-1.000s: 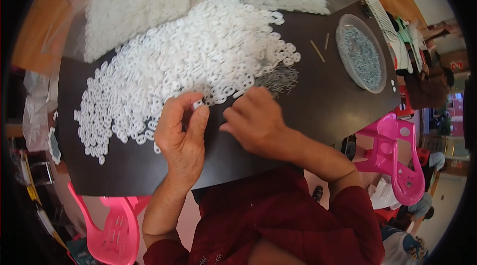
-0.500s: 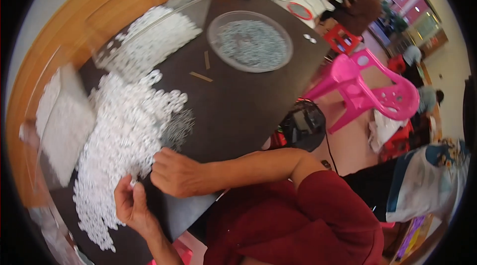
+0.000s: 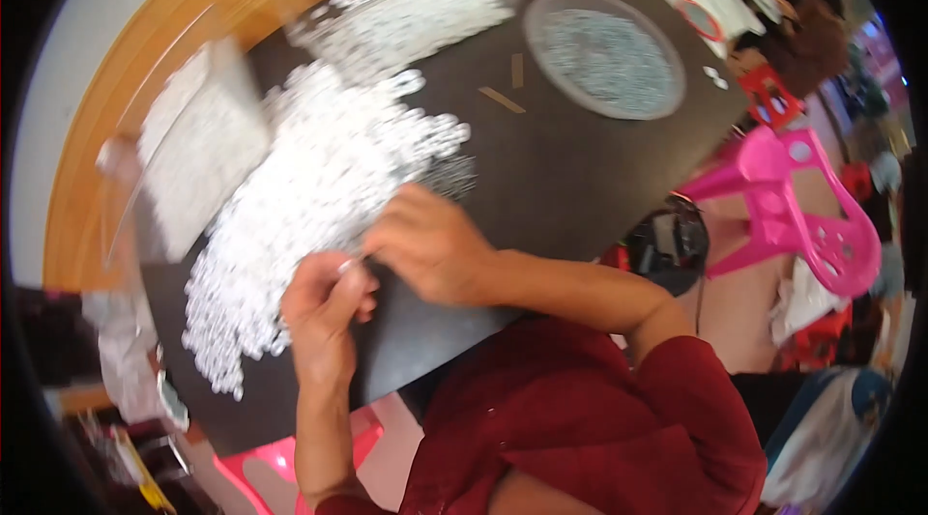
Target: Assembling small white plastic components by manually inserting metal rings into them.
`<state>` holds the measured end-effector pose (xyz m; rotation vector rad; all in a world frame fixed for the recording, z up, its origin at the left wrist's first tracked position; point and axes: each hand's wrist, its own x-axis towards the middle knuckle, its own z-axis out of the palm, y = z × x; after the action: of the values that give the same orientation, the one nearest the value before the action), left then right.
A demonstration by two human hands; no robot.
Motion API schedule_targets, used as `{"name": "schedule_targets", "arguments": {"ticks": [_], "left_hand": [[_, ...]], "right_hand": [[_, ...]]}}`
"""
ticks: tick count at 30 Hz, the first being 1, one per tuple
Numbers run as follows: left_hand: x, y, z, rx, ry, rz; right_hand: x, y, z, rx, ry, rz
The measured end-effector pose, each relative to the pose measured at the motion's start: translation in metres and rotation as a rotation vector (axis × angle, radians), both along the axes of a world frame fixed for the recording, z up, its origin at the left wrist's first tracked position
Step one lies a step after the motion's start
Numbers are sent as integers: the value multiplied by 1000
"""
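A big heap of small white plastic rings [image 3: 319,196] covers the left part of a dark round table [image 3: 570,177]. My left hand [image 3: 324,307] is at the heap's near edge, fingers pinched on one small white ring [image 3: 346,267]. My right hand [image 3: 430,244] lies just right of it, fingertips touching the same spot; whether it grips anything is hidden. A small patch of tiny grey parts [image 3: 449,175] lies beyond my right hand. The picture is blurred by motion.
A round clear tray of grey parts [image 3: 604,56] sits at the table's far side, with two wooden sticks [image 3: 503,100] near it. White blocks of stacked rings [image 3: 198,157] lie at left. Pink plastic chairs [image 3: 802,215] stand at right, another chair [image 3: 261,467] below.
The view has swung and tilted as my head turned, putting the table diagonally. Both hands stay together at the heap's edge, still working on a small ring.
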<state>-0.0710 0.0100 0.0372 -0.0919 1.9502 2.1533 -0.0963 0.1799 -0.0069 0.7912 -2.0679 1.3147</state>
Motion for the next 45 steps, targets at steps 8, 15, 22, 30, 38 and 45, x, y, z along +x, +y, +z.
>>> {"name": "schedule_targets", "arguments": {"ticks": [8, 15, 22, 30, 38, 45], "left_hand": [[2, -11, -19, 92, 40, 5], [-1, -17, -19, 57, 9, -19], [0, -15, -22, 64, 15, -46], [1, -13, -25, -2, 47, -35], [1, -14, -26, -16, 45, -26], [4, -14, -28, 0, 26, -19]], "right_hand": [[-1, -1, 12, -91, -314, 165], [2, -5, 16, -94, -422, 187], [-1, -6, 13, -42, -402, 194], [0, -8, 9, -35, -407, 202], [0, -8, 11, -41, -406, 151], [3, -9, 8, -21, -402, 156]]}}
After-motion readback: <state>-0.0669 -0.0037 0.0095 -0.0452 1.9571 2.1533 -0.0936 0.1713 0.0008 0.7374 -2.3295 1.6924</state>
